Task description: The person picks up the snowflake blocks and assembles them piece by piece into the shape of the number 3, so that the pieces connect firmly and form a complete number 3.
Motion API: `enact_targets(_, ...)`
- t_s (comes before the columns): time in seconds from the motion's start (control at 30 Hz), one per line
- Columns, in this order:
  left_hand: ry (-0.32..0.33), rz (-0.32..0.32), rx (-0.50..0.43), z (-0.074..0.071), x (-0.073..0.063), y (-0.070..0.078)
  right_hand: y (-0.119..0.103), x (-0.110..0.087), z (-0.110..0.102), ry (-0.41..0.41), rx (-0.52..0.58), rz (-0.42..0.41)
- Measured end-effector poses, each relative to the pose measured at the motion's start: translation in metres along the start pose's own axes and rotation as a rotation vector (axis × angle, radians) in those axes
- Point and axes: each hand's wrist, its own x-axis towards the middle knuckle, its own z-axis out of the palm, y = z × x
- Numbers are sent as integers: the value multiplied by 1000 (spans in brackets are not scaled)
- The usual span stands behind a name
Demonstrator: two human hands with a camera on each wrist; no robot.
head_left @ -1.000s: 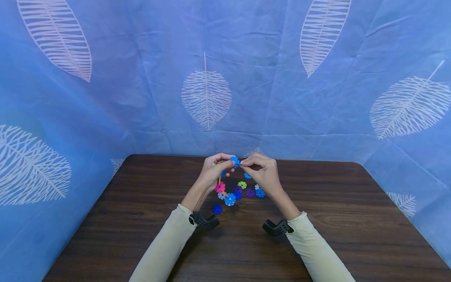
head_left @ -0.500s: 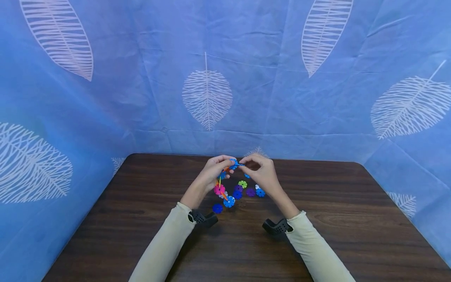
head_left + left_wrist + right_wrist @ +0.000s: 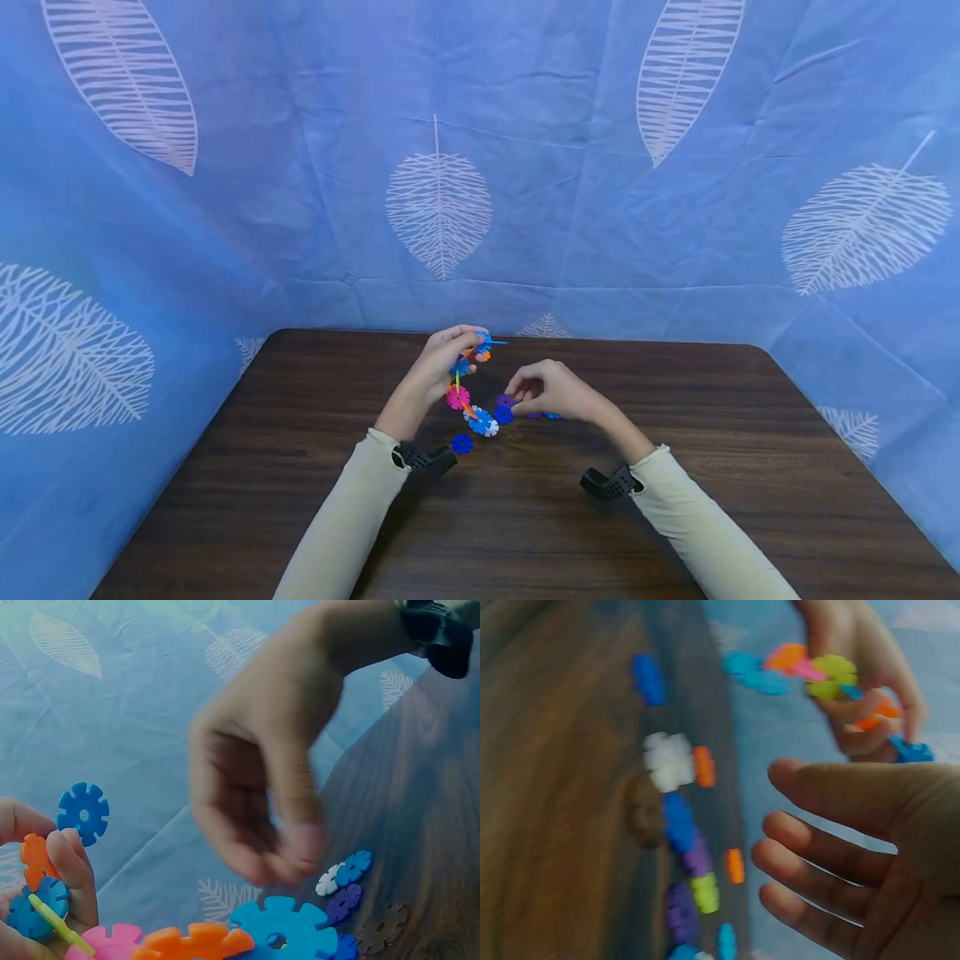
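Note:
My left hand (image 3: pixel 435 367) holds up a chain of notched plastic discs, interlocking snowflake pieces, pinching it near its upper end. At that end a blue disc (image 3: pixel 83 814) juts out past the fingertips. Below it hang orange, blue and yellow-green discs, then a pink disc (image 3: pixel 458 397), an orange disc (image 3: pixel 193 943) and a light blue disc (image 3: pixel 281 930). My right hand (image 3: pixel 555 390) is over the loose discs on the table, fingers apart and holding nothing. It hides some of these pieces in the head view.
Loose discs lie on the dark wooden table (image 3: pixel 300 500): a dark blue disc (image 3: pixel 462 444) nearer me, a white disc (image 3: pixel 669 762), a purple disc (image 3: pixel 343 902), a brown disc (image 3: pixel 382 928) and several others. A blue leaf-patterned cloth (image 3: pixel 570 208) hangs behind the table.
My right hand has let go of the blue disc at the chain's upper end and moved down towards the loose discs. My left hand, with the chain, has shifted slightly left.

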Motion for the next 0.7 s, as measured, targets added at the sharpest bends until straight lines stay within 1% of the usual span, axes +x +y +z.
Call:
enact_targets(0.1, -5, 5, 5, -2, 0, 1, 5, -3, 7, -100, -21, -4)
enact_targets(0.23, -12, 3, 9, -3, -1, 2, 11, -7, 17, -155, -77, 76)
enact_targets(0.33, -15, -7, 8, -4, -1, 2, 12, -7, 23, -157, -129, 143)
enact_targets(0.4, -16, -12, 7, -3, -1, 2, 12, -6, 27, -151, -164, 163)
enact_targets(0.57, -15, -19, 12, -2, -2, 2, 11, -4, 34, -122, -253, 183)
enact_targets(0.7, -22, -7, 19, -1, -2, 2, 8, -3, 36, -105, -301, 191)
